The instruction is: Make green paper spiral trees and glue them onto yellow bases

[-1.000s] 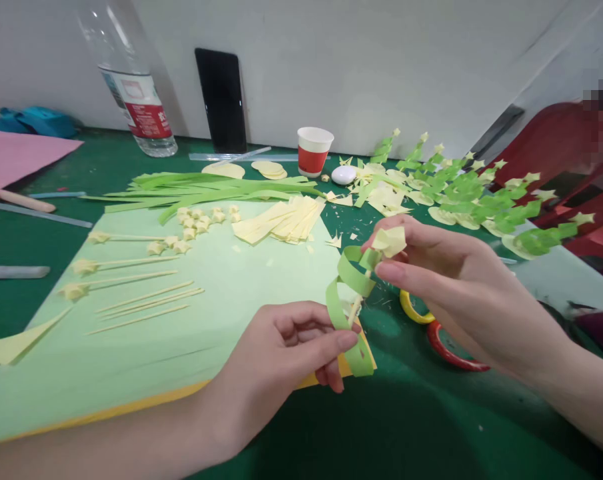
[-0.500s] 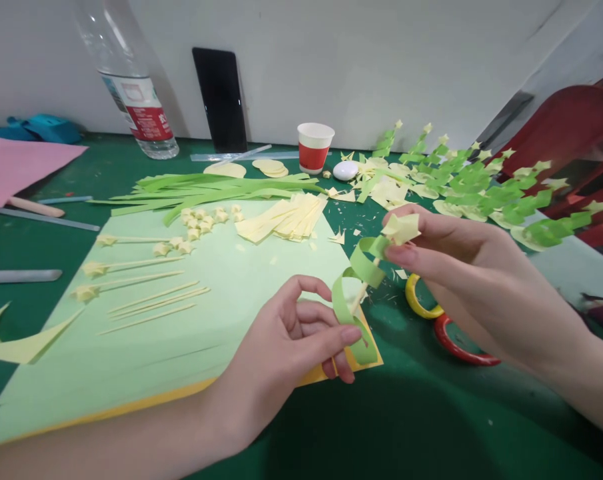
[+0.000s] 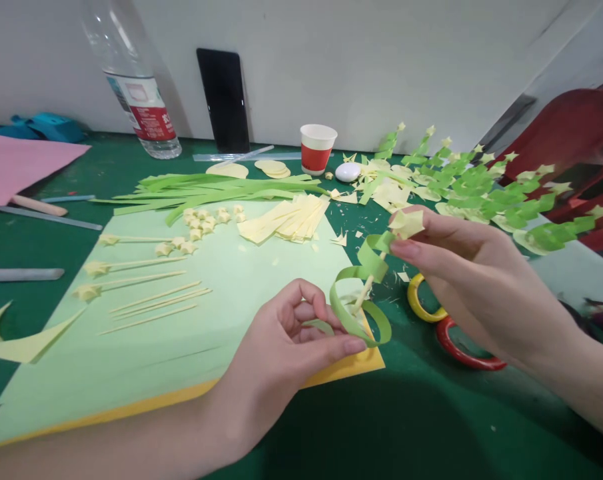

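Note:
Between thumb and forefinger, my right hand (image 3: 461, 267) pinches the top of a thin stick (image 3: 365, 293), just beneath a pale yellow paper star (image 3: 407, 224). A light green paper strip (image 3: 348, 303) loops around the stick in wide curls. Lower down, my left hand (image 3: 301, 340) is closed on that strip, its thumb pressing the strip near the stick's lower end. The strip's tail shows partly behind my left fingers. The stick slants, star end up and to the right. Red-and-yellow scissor handles (image 3: 464, 353) lie on the table under my right hand.
Pale green sheets (image 3: 221, 267) carry star-tipped sticks (image 3: 131, 265), bare sticks (image 3: 156, 303), small paper stars (image 3: 196, 223) and yellow strips (image 3: 291, 220). Behind are green strips (image 3: 211, 190), a phone (image 3: 224, 100), a bottle (image 3: 146, 110) and a paper cup (image 3: 317, 150). Several star-topped green paper plants (image 3: 486, 180) stand right.
The green strip has changed shape near my left hand: its lower loop now swings out wider to the right. My left fingers have shifted on it; my right hand keeps its pinch.

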Demonstrator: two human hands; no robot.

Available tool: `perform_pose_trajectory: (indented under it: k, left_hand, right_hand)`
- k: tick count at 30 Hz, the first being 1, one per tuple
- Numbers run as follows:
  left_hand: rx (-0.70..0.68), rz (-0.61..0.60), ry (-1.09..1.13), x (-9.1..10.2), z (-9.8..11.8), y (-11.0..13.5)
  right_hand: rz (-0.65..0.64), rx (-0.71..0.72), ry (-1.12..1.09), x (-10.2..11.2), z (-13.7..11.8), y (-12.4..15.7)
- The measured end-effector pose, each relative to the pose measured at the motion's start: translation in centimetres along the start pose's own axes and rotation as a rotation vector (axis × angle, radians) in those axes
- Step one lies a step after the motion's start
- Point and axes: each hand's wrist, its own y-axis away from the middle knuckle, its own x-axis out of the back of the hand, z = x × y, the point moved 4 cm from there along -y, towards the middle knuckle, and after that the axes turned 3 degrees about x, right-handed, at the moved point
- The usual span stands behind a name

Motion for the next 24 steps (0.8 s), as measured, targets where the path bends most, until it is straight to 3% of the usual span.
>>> perform_pose_trajectory:
  k: [12,24]
  left_hand:
    - [-0.136,0.133,-0.22,0.4,1.5,-0.2]
    - [-0.18,0.05,-0.227,0.5,1.1,-0.5]
  right_hand:
    - [0.023,-0.021,0.04,-0.1,-0.6,0.3]
    - [0.012,-0.015,-0.018,0.0,-0.1,0.2]
